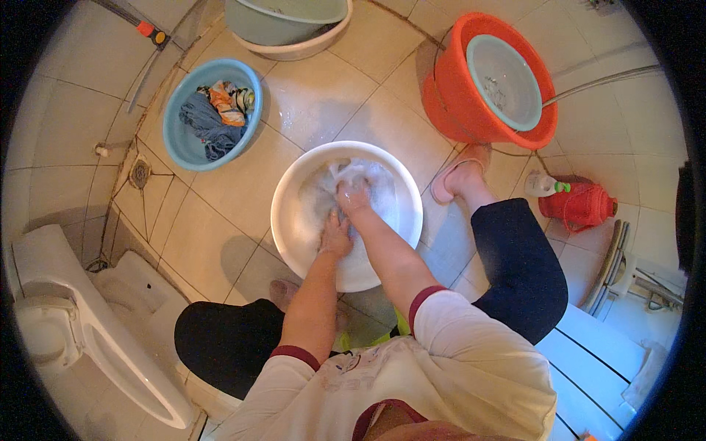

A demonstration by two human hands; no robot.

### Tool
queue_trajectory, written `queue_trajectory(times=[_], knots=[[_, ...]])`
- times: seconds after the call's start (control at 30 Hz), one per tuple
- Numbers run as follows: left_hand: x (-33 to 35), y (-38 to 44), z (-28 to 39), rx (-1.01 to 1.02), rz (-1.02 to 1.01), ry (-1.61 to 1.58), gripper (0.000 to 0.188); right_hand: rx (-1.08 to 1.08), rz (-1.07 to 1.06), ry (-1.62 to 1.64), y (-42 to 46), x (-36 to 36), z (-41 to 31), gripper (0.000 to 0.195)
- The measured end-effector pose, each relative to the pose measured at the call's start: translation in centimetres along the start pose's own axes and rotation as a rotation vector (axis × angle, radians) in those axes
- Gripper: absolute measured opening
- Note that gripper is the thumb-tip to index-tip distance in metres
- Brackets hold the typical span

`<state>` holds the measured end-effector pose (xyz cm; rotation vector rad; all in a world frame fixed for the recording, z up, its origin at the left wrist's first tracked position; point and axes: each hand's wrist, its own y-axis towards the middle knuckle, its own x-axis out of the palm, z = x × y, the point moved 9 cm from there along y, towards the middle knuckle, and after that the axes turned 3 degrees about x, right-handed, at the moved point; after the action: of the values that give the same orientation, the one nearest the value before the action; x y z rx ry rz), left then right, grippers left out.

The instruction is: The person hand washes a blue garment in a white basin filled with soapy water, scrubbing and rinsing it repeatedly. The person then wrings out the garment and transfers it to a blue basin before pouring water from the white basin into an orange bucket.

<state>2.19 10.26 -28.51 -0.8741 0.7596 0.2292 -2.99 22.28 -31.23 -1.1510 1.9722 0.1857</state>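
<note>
A white plastic basin [282,220] stands on the tiled floor between my feet, holding sudsy water. Wet whitish cloth [343,168] lies bunched in it towards the far side, partly under foam. My right hand [354,197] is down on this cloth with its fingers curled into it, fingertips hidden by suds and fabric. Nearer to me, my left hand [335,236] reaches into the same basin, its fingers pointing away from me at the near edge of the cloth. Whether those fingers grip any fabric is unclear.
A blue basin [172,127] with clothes stands far left. Beyond are stacked basins [287,33]. An orange-red tub [449,105] carries a pale basin [504,82] at right, near a red thermos flask [579,204] and a bottle [540,184]. A squat toilet [129,286] lies left.
</note>
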Motion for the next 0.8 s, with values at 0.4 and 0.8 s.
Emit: queue_trajectory(times=[0.4,0.8], knots=[[1.8,1.9,0.1,0.257,0.25,-0.151,0.068,-0.21,0.245,-0.34,-9.4,-3.7,-7.7,0.031],[5.3,2.0,-1.9,-0.012,-0.208,-0.332,0.068,-0.066,0.125,0.051,-5.3,-9.3,-10.3,0.043]])
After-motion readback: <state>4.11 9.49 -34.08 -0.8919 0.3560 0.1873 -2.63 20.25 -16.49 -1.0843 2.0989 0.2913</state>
